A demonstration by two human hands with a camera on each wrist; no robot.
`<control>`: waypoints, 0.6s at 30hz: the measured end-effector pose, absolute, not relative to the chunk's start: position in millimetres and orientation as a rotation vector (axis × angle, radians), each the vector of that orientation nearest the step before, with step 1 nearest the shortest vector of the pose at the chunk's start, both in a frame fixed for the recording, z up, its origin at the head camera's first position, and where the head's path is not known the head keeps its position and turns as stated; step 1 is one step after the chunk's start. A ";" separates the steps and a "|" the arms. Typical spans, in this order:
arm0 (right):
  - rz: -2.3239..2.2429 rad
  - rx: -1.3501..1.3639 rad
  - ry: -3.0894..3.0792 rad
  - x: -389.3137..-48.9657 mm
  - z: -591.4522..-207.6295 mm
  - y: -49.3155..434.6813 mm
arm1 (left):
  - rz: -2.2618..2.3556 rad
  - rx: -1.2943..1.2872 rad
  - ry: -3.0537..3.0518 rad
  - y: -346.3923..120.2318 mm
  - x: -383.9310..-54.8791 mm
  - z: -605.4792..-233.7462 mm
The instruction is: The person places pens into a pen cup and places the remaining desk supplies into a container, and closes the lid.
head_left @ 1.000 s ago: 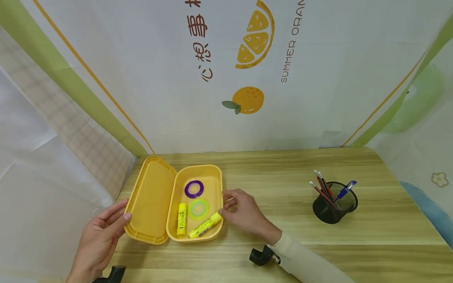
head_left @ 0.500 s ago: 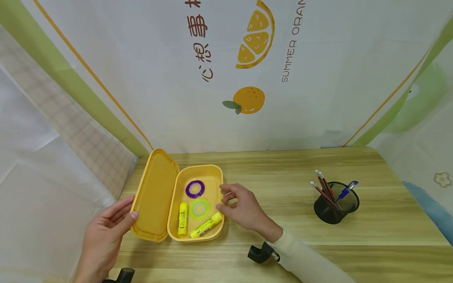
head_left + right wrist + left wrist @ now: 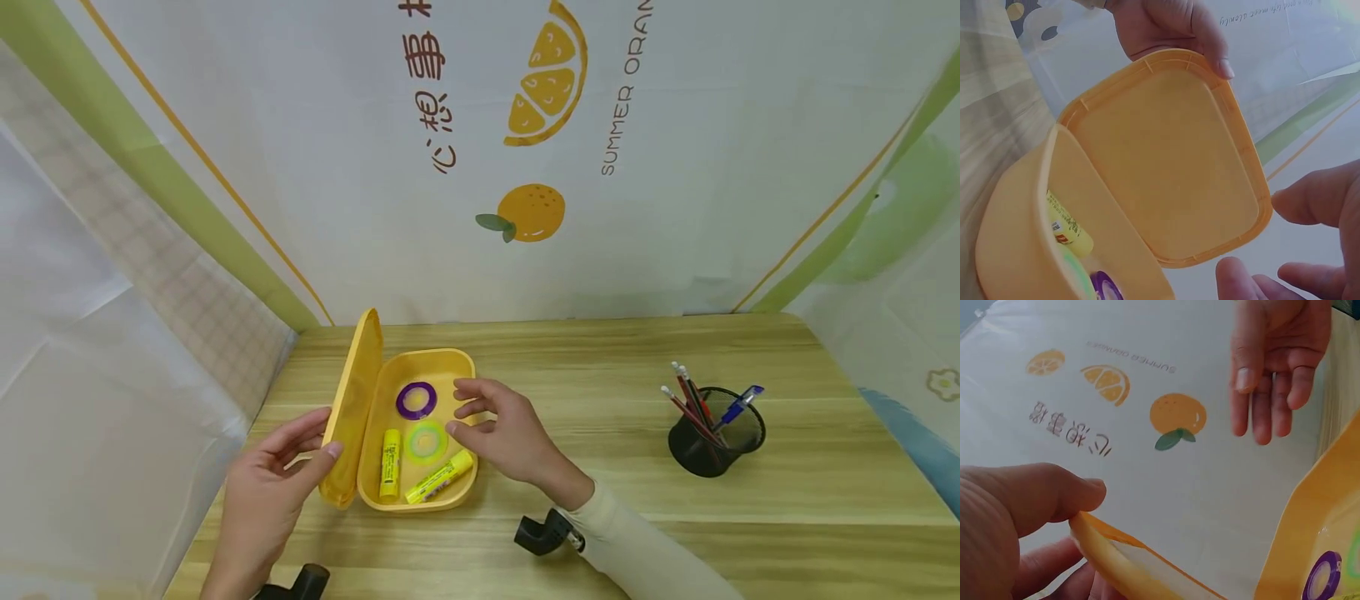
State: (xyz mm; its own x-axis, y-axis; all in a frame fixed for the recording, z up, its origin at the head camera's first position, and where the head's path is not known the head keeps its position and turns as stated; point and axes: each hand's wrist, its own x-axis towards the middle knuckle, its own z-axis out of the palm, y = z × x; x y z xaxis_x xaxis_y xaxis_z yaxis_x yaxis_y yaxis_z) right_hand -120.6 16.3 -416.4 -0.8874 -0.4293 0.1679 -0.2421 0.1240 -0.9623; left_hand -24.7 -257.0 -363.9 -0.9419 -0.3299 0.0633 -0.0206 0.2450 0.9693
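Observation:
A yellow plastic box stands on the table with its hinged lid raised nearly upright on the left. My left hand pinches the lid's outer edge, thumb on the inner side and fingers behind, as the left wrist view also shows. Inside the box lie a purple tape roll, a green tape roll and two yellow glue sticks, one upright in view and one slanted. Over the box's right rim hovers my right hand, fingers loosely bent, holding nothing.
A black mesh pen holder with several pencils and a blue pen stands on the right of the wooden table. A white printed curtain hangs behind the table's far edge.
My left hand has swung the lid up and rightward, from leaning far out to nearly upright. My right hand has left the box's right rim and moved slightly left over the box.

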 end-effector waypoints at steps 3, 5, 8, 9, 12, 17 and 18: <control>-1.876 -0.671 2.220 -120.0 -412.0 14.6 | -1.650 0.351 -2.357 -247.5 -26.5 -362.3; -1.879 -0.670 2.215 -119.6 -409.8 13.8 | -1.609 0.342 -2.382 -240.7 -28.1 -362.2; -1.889 -0.668 2.197 -119.0 -408.1 11.9 | -1.591 0.308 -2.382 -231.2 -30.1 -363.2; -1.894 -0.669 2.186 -118.6 -407.8 11.2 | -1.590 0.296 -2.379 -228.2 -30.5 -363.8; -1.911 -0.689 2.152 -117.6 -408.1 8.1 | -1.569 0.272 -2.386 -219.7 -30.6 -366.2; -1.923 -0.725 2.101 -116.3 -410.2 1.6 | -1.534 0.180 -2.394 -206.7 -31.6 -371.8; -1.924 -0.726 2.093 -116.1 -410.5 0.2 | -1.525 0.162 -2.397 -204.5 -31.9 -373.0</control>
State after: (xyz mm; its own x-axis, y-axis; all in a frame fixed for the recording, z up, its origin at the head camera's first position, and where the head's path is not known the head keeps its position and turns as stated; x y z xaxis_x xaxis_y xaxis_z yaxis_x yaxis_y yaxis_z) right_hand -116.1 0.2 -410.5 -0.8575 -0.4842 0.1740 -0.2139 0.0278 -0.9765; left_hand -31.9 -204.5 -373.0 -0.9504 -0.2497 0.1856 0.0623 0.4316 0.8999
